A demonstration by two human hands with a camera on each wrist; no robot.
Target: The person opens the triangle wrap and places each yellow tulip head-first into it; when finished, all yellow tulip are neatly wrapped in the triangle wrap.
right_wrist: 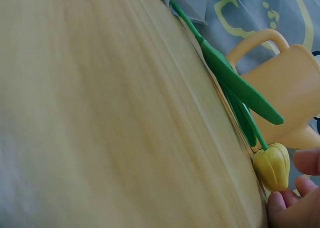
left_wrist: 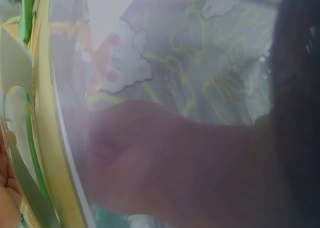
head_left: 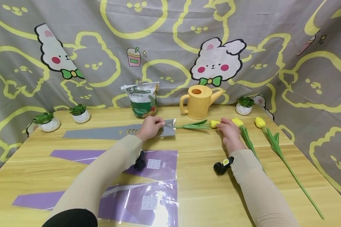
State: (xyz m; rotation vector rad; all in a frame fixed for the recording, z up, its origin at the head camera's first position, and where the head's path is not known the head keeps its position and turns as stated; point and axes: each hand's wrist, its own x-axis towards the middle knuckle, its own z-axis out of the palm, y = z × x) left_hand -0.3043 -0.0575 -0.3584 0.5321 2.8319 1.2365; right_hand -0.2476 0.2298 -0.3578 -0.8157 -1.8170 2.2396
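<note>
My left hand (head_left: pixel 150 126) pinches the edge of a grey wrapping sleeve (head_left: pixel 91 133) at its wide right end, lifting its mouth. A yellow tulip (head_left: pixel 215 124) lies to the right, its green stem reaching into that mouth. In the left wrist view the green stem (left_wrist: pixel 37 158) shows between the sleeve's raised edges. My right hand (head_left: pixel 230 132) holds the tulip by the tip of its bloom; the right wrist view shows the fingertips (right_wrist: pixel 276 202) right at the bloom (right_wrist: pixel 272 167). Two more yellow tulips, one with its bloom (head_left: pixel 237 122) behind my right hand and another (head_left: pixel 260 122) farther right, lie on the table.
Two purple clear-fronted sleeves (head_left: pixel 164 164) (head_left: pixel 162 217) lie nearer on the wooden table (head_left: pixel 199 201). At the back stand a clipped white-and-green bag (head_left: pixel 143 101), a yellow watering can (head_left: pixel 199 102) and small potted plants (head_left: pixel 81 116). A patterned curtain (head_left: pixel 164 19) hangs behind.
</note>
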